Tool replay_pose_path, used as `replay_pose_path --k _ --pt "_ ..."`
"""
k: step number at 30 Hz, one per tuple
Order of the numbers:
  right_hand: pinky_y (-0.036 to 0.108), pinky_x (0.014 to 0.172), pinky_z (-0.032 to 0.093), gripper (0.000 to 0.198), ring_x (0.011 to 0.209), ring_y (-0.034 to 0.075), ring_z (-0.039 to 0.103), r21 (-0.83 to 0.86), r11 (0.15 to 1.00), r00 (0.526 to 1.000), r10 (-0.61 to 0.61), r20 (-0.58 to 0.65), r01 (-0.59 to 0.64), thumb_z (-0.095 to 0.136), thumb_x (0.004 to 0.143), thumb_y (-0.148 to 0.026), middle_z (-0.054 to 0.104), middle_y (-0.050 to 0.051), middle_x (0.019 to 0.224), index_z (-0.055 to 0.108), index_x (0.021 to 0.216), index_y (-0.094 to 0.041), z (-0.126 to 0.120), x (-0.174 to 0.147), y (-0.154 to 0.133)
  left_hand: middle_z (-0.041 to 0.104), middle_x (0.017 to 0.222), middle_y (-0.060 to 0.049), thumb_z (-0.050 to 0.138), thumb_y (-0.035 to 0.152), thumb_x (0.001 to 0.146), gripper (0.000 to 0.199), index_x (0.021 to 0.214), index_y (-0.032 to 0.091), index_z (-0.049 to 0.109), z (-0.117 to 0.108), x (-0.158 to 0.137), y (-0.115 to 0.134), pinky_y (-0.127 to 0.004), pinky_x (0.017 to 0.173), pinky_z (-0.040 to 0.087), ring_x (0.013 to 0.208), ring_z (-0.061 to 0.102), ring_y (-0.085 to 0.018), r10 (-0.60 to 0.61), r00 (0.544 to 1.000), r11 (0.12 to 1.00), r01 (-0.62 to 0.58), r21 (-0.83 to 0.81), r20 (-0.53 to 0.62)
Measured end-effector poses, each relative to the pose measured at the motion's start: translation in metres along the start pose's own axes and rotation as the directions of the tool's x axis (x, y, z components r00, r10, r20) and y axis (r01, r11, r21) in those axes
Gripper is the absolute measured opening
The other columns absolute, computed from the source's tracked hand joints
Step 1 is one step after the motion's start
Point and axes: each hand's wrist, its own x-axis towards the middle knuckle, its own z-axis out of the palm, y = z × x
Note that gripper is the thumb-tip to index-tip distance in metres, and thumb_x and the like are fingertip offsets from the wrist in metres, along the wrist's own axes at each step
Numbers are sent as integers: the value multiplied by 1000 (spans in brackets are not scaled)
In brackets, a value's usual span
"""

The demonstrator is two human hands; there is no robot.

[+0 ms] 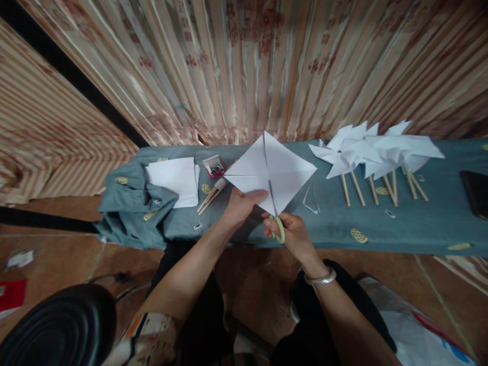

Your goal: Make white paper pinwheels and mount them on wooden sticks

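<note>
A white square of paper, turned corner-down like a diamond, is held up over the cloth. Slits run inward from its top, left and bottom corners. My left hand grips its lower left side, the thumb lying on top. In my right hand is a pair of scissors with pale green handles, fingers through the loops. The blades sit at the bottom slit, mostly hidden by the paper. Thin paper offcuts lie just to the right.
A stack of white paper lies at the left, near a small red box of pins and wooden sticks. Several finished paper pinwheels rest at the right. A dark phone-like object is at the far right. Behind hangs a pleated curtain.
</note>
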Motion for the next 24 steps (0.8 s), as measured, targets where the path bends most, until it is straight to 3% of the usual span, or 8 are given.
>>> replay_pose_path --k 18,24 --pt "23 44 40 42 45 10 51 -9 1000 1000 -5 -3 5 84 53 -53 62 -2 49 69 69 -17 1 0 -2 62 63 0 76 26 54 21 67 15 64 -3 0 -2 -27 59 44 59 53 -13 6 1000 1000 -6 5 -4" --pt "24 48 45 49 49 11 57 51 998 998 39 42 -41 85 52 -51 65 -2 56 69 85 -17 1 1 9 64 67 0 77 23 53 21 69 15 65 -4 3 -3 -27 60 45 61 56 -14 25 1000 999 -26 -20 -16"
